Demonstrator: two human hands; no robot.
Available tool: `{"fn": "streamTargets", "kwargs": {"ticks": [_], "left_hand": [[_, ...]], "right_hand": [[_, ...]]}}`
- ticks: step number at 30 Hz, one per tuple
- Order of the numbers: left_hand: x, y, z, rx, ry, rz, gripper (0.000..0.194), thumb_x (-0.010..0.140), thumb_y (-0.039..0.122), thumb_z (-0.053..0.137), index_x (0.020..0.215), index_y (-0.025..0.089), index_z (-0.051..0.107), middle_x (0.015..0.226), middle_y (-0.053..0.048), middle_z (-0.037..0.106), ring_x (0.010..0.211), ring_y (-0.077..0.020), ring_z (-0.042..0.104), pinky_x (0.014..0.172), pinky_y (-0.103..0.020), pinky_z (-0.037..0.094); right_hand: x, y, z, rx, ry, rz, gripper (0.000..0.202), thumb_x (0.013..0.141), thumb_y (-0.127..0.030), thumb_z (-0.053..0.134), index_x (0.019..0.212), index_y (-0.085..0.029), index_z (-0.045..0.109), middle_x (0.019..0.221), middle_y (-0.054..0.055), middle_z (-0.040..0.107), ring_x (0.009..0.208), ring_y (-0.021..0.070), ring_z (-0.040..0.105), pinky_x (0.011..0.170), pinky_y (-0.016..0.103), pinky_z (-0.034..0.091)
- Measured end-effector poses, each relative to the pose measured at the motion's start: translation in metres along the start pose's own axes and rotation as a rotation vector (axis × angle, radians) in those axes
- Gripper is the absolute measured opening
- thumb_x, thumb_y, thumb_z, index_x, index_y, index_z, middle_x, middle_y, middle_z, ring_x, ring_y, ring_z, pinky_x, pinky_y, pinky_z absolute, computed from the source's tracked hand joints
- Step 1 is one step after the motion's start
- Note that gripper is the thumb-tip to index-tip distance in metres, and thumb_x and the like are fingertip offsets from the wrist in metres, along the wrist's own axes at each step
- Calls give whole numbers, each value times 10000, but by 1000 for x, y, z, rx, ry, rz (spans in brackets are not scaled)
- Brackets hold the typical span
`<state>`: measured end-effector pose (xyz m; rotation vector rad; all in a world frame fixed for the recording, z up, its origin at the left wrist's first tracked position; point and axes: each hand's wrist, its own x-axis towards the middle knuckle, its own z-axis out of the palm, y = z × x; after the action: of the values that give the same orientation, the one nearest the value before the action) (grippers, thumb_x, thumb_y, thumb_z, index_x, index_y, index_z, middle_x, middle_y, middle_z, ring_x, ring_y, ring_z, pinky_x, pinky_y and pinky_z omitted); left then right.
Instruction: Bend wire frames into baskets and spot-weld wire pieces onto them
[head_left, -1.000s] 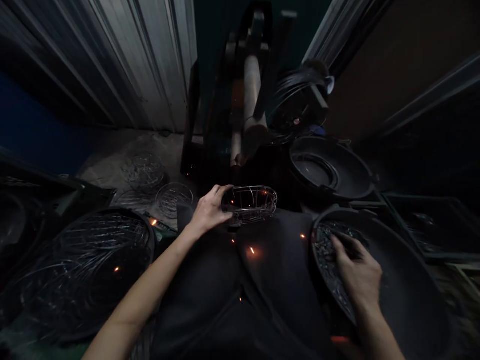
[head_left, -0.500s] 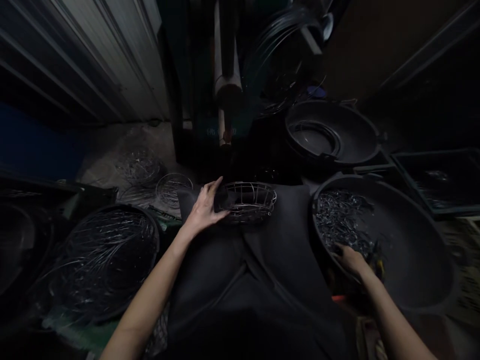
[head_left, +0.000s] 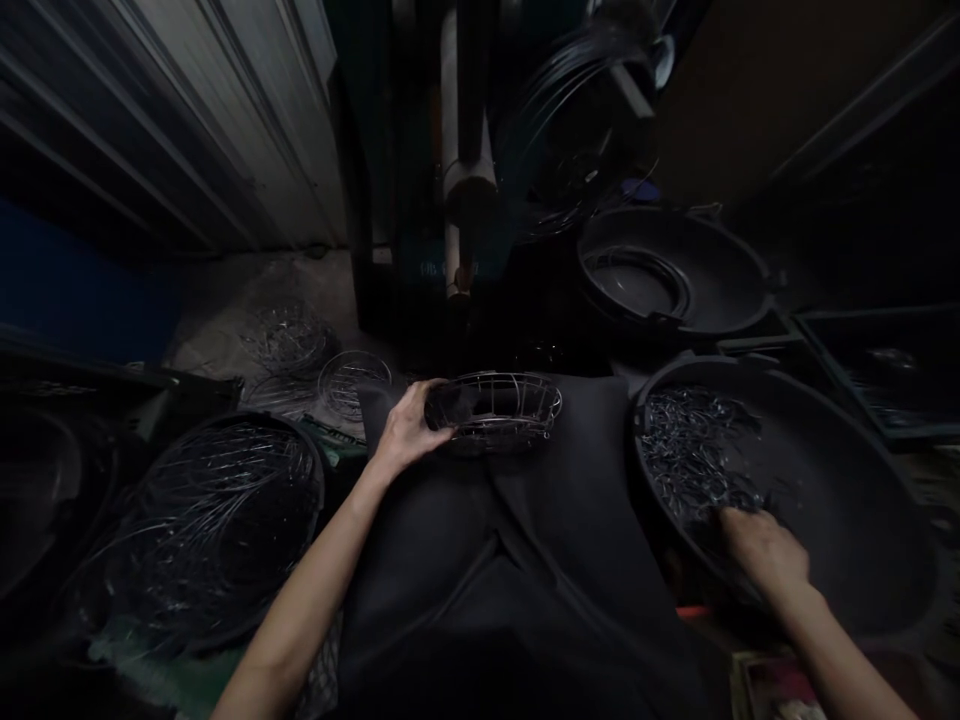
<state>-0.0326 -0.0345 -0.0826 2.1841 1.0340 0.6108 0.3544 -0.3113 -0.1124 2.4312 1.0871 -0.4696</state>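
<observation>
A round wire basket (head_left: 517,400) rests on the dark apron over my lap. My left hand (head_left: 412,425) grips its left side, with the thumb low and the fingers over the rim. To the right, my right hand (head_left: 769,555) is inside a large black basin (head_left: 832,480), at the near edge of a pile of small metal pieces (head_left: 694,440). Its fingers curl downward and are mostly hidden, so what they hold is not visible. The yellow-handled tool seen there earlier is now covered by this hand.
A dark machine with a horizontal cylinder (head_left: 469,185) stands ahead. On the left, a black basin (head_left: 319,470) holds many wires; wire rings (head_left: 354,385) lie beyond it. Another basin (head_left: 720,270) with wire coils sits at back right. A corrugated wall (head_left: 247,120) rises at left.
My right hand has moved right from the basin's near left rim to where the yellow-handled tool was. My left hand's fingers have closed onto the basket rim. The view has shifted slightly.
</observation>
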Motion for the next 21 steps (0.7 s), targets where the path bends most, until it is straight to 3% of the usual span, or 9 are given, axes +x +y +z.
{"fn": "streamTargets", "kwargs": {"ticks": [2,5,9,12,15,19,21], "left_hand": [[2,11,-8,58,21,80,541,703,238,669,1206,186,475,1146,-60,584,1072,-203,569,1009,-395,430],[7,33,-13,232,-30,180,596,721,213,646,1280,202,439,1166,-57,577,1114,-216,547,1123,-496,260],[14,54,1,359,-181,224,643,741,196,632,1341,192,402,1195,-85,558,1126,-236,530,1141,-547,164],[10,52,7,317,-204,217,729,778,227,623,1417,202,273,1339,-111,466,1279,-258,409,1138,-582,72],[-3,37,-6,229,-182,180,822,790,350,644,1449,208,174,1459,-140,314,1380,-293,251,1122,-606,52],[-27,19,-34,104,1,-10,758,809,375,622,1429,228,212,1425,-131,361,1346,-269,321,1126,-566,155],[-34,19,-38,94,0,-35,746,806,351,619,1424,229,221,1425,-129,362,1344,-269,322,1124,-561,164]], "right_hand": [[-4,1,-8,-54,-27,32,370,878,-80,346,875,-128,713,800,204,659,734,273,654,556,311,455],[-7,0,-16,-27,14,79,435,907,-98,269,1138,-125,637,940,223,656,787,272,651,573,330,441],[-5,-3,-22,65,110,168,469,901,-124,271,1300,-110,516,1012,214,656,788,287,651,609,358,437],[-1,-5,-28,201,173,205,403,850,-258,414,1170,-107,607,949,206,674,779,327,641,597,381,445],[1,-11,-37,379,308,155,270,766,-383,453,850,-215,647,774,167,665,738,343,624,581,404,440],[-8,-37,-62,589,349,68,192,693,-489,525,637,-306,508,542,84,556,524,300,553,483,392,397],[-21,-59,-81,724,341,-44,204,692,-496,573,648,-300,539,549,68,571,500,260,550,467,366,409]]}}
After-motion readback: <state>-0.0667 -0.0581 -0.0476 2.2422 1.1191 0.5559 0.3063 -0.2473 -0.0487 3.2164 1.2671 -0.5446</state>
